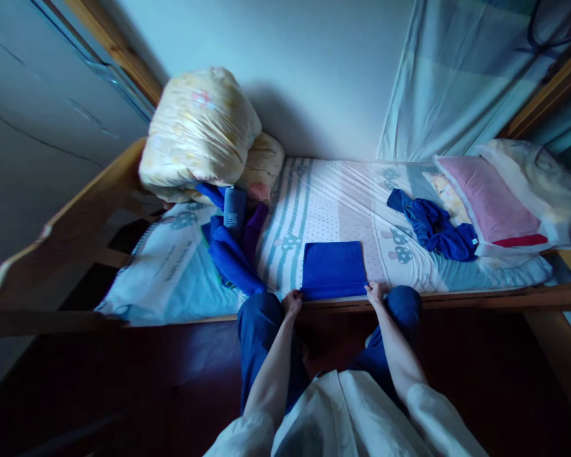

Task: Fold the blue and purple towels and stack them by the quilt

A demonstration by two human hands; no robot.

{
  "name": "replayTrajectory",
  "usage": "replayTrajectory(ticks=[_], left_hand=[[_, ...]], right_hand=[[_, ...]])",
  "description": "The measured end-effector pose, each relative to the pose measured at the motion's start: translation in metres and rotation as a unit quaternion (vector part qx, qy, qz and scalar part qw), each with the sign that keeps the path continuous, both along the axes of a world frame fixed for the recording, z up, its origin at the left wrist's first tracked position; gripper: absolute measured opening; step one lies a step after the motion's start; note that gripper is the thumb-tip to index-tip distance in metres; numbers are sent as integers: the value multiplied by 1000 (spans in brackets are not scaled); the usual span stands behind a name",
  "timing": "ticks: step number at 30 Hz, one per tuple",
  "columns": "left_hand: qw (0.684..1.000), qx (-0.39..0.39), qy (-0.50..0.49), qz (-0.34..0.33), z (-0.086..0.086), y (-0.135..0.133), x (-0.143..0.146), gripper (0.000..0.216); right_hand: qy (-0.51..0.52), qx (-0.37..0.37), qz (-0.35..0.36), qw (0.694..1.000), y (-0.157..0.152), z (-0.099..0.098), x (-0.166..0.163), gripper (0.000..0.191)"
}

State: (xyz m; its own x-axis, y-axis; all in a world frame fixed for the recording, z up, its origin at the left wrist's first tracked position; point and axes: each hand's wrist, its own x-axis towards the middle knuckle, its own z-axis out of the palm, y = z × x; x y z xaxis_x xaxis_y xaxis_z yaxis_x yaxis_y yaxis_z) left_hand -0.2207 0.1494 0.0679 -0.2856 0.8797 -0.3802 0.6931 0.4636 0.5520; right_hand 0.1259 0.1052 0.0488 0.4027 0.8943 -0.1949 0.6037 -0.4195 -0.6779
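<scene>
A folded blue cloth (334,268) lies flat at the near edge of the bed's patterned mattress (323,203). My left hand (292,299) grips its near left corner, fingers curled. My right hand (375,292) pinches its near right corner. Both forearms reach forward from white sleeves, over my knees in blue trousers.
A heap of blue clothes with a rolled piece (232,244) lies left of the cloth. A crumpled blue garment (435,227) lies to the right, next to a pink pillow (489,202). Bundled bedding (200,133) is stacked at the far left. A wooden bed rail (457,298) runs along the front.
</scene>
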Motion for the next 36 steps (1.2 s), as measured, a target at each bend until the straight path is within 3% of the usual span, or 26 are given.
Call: replayTrajectory(ticks=[6, 15, 20, 24, 26, 31, 33, 36], left_hand=[[1000, -3, 2, -3, -6, -1, 0, 17], [1000, 9, -7, -1, -9, -3, -4, 18], [1000, 24, -10, 0, -7, -3, -1, 17], [998, 54, -17, -6, -2, -8, 0, 31], [994, 94, -14, -43, 0, -11, 1, 35], [941, 190, -16, -279, -3, -19, 12, 40], [931, 181, 3, -317, -10, -23, 15, 50], [932, 154, 48, -324, -23, -26, 15, 65]], right_hand=[[-11, 8, -1, 1000, -1, -5, -1, 26], [-22, 4, -8, 1000, 1, -10, -1, 17], [-29, 10, 2, 1000, 2, -2, -1, 14], [-45, 32, 15, 998, -6, 12, -3, 18], [-79, 64, 31, 994, -11, 21, -7, 23], [-140, 105, 186, 967, -22, 32, -23, 38], [-149, 84, 241, 955, -26, 31, -27, 46], [-170, 42, 258, 950, -30, 25, -27, 57]])
